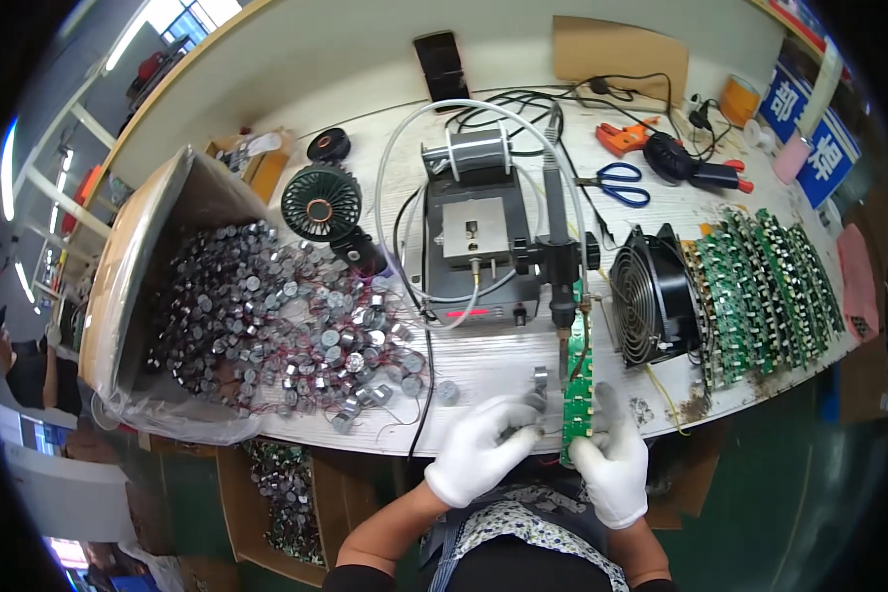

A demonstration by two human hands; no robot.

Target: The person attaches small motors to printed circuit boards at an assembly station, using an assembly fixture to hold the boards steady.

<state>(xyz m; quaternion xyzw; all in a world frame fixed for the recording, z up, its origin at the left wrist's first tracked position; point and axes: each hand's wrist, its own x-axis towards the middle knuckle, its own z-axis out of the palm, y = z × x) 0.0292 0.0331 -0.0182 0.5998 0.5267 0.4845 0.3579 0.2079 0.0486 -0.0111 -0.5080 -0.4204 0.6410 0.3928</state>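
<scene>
My right hand (614, 462), in a white glove with dark fingertips, grips the near end of a long green circuit board strip (579, 395), thumb lying on it. The strip runs away from me under a soldering iron (564, 306) clamped in a stand, its tip pointing down close to the board. Left of the strip, my left hand (485, 449), also gloved, is closed with its fingertips at a small round metal motor (540, 378). The fingers partly hide this motor, and its wires are hard to make out.
Loose motors (311, 326) spill from a cardboard box (133, 286) on the left. A solder feeder (476, 232) with a spool stands behind my hands. To the right are a black fan (651, 296) and rows of circuit boards (770, 296). Blue-handled scissors (622, 185) lie farther back.
</scene>
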